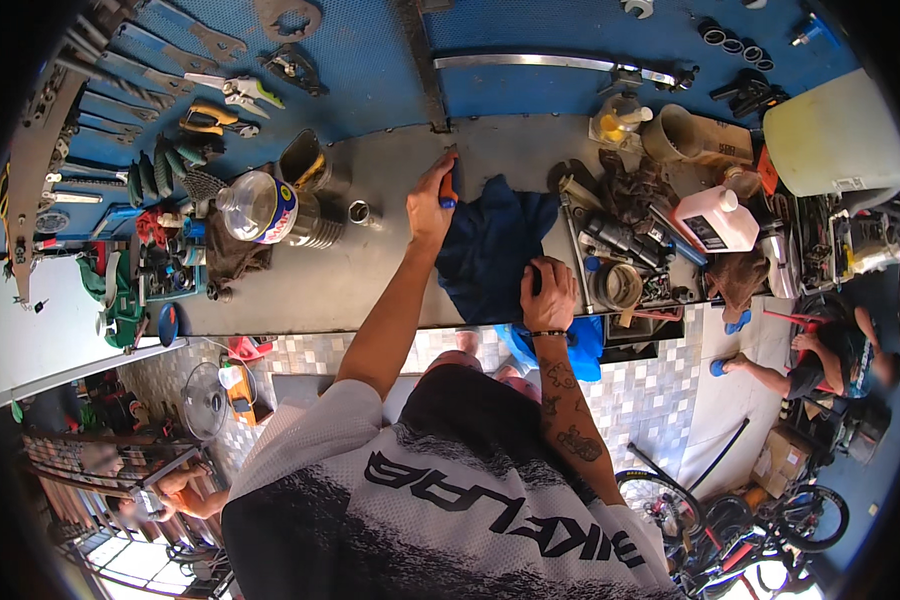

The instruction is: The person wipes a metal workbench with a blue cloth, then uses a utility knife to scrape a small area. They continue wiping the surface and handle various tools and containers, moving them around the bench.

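My left hand (430, 205) reaches forward over the metal bench, closed around a small tool with an orange and blue handle (448, 190); its working end is hidden. A crumpled dark blue cloth (492, 240) lies on the bench just right of that hand. At the cloth's lower right edge is my right hand (553, 297), its fingers curled about something dark that I cannot make out, perhaps a fold of the cloth. A bright blue bag-like sheet (582, 345) hangs below the bench edge near my right wrist.
Left on the bench (300, 290) stand a clear plastic jar (255, 208) and a metal socket (361, 213). Tools, a pink-white jug (715, 218) and a round tin (618, 286) crowd the right side. Hand tools hang on the blue wall. A seated person (838, 350) is at far right.
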{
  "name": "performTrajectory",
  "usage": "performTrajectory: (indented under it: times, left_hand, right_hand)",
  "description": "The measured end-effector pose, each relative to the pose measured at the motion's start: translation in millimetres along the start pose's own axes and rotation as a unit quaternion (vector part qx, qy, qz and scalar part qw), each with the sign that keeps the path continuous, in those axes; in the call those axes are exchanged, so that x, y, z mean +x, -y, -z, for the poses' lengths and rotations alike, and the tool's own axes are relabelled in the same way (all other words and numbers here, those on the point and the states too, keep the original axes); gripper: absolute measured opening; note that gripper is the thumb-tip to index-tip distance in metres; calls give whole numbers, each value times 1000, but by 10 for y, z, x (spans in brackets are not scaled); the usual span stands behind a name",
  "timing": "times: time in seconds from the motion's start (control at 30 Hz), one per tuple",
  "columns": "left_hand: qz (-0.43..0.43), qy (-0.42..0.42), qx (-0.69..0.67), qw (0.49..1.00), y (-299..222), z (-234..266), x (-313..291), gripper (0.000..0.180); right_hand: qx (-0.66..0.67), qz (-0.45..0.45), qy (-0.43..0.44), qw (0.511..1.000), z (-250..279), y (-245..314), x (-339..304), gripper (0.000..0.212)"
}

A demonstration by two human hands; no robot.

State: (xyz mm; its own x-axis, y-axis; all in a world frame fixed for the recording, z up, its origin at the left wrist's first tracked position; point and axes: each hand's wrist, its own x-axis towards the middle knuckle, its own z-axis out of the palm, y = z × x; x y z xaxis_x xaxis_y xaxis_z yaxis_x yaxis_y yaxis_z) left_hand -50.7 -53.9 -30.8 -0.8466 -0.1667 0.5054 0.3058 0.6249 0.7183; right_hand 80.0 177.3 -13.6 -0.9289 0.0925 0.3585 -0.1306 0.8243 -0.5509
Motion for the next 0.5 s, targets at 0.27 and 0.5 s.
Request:
performTrajectory:
  times: [0.27, 0.5]
  left_hand:
    - [-31, -68, 78, 994, -324, 692, -706, 54]
    - [50, -10, 124, 991, -116, 877, -830, 56]
  right_hand:
    - [-3, -1, 8, 1000, -12, -4, -1, 15]
    - [-22, 9, 9, 1000, -46, -8, -25, 14]
